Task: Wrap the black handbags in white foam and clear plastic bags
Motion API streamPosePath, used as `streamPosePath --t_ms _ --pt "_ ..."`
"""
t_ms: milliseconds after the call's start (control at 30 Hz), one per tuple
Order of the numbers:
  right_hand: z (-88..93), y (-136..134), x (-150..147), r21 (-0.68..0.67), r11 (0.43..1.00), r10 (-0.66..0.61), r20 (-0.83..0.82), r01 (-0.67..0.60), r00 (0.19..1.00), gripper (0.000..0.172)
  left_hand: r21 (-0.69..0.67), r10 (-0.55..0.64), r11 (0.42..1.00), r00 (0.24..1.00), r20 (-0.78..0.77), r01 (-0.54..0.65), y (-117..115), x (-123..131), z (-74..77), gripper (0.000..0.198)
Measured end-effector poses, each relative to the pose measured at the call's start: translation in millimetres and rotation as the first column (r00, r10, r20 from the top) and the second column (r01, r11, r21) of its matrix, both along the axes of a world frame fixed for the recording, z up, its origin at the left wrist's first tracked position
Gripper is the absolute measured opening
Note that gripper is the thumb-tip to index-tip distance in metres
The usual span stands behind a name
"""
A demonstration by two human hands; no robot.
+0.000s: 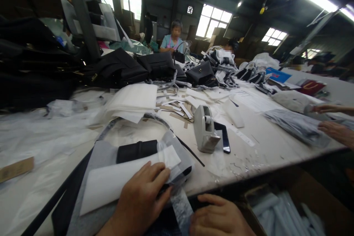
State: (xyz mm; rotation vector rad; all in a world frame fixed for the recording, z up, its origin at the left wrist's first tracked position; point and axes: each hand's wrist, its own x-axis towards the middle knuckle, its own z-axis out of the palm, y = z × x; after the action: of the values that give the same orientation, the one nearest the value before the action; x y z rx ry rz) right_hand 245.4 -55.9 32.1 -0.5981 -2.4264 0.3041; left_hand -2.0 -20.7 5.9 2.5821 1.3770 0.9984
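My left hand lies on a white foam sheet that covers a black bag at the near table edge, fingers bent down on the sheet and the bag's clear wrapping. My right hand is below the table edge, fingers curled next to a clear plastic strip; what it holds, if anything, is hidden. A black strap runs out from the bag.
A grey tape dispenser and a black phone stand right of the bag. A stack of white sheets and black handbags lie farther back. Another person's hands work at the right. A cardboard box sits below.
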Motion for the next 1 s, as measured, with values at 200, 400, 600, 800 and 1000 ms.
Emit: streamPosePath --t_ms 200,400,600,800,1000 --pt "19.2 38.3 -12.6 0.079 0.965 -0.246 -0.055 0.25 0.968 0.03 -0.03 -0.006 1.0 0.998 -0.056 0.005 1.1 -0.5 -0.2 0.035" --pt "3.2 80.4 -30.6 0.272 0.961 -0.131 0.279 0.052 0.951 0.016 -0.11 0.007 0.994 0.997 -0.073 -0.015 -1.5 -1.0 7.4 0.034" --pt "1.2 81.2 -45.4 0.356 0.934 -0.217 0.473 0.04 0.854 0.006 -0.184 0.075 0.977 0.981 -0.177 -0.108 -1.1 8.8 18.8 0.033" --pt "-7.5 87.4 -46.8 0.391 0.92 -0.21 0.45 0.02 0.868 0.01 -0.134 0.126 0.976 0.95 -0.287 -0.17 0.9 18.8 19.4 0.013" --pt "-5.4 93.3 -25.6 0.16 0.987 -0.039 0.326 -0.014 0.945 0.013 -0.053 0.137 0.985 0.938 -0.319 -0.162 0.6 17.9 13.1 0.021"
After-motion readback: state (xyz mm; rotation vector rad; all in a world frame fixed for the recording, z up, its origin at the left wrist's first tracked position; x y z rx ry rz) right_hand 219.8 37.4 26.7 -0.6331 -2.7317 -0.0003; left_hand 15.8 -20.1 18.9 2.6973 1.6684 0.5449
